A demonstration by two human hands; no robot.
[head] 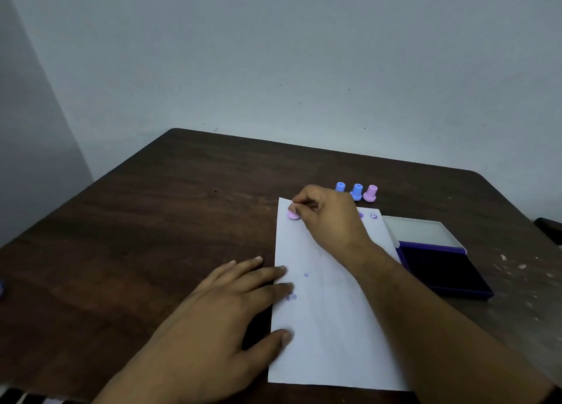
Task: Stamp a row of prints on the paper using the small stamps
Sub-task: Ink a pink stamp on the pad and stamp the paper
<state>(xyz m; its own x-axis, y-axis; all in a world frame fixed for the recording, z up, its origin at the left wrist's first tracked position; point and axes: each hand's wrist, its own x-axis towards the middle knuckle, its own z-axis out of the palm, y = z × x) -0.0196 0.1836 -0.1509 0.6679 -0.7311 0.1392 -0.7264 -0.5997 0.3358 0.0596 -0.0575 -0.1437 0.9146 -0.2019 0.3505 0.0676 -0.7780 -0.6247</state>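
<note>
A white sheet of paper [328,327] lies on the dark wooden table [170,215]. My right hand [328,215] is shut on a small pink stamp [293,214], pressing it down on the paper's far left corner. A purple smiley print [373,216] shows at the far right corner, with another print beside it partly hidden by my hand. My left hand [225,309] lies flat, fingers spread, holding down the paper's left edge. Two blue stamps [340,187] [357,191] and a pink stamp [370,193] stand in a row beyond the paper.
An open purple ink pad [441,270] with its clear lid folded back sits right of the paper. Faint purple smudges [292,296] mark the paper near my left fingers. A wall stands behind the table. A small bluish object [1,288] lies at the left edge.
</note>
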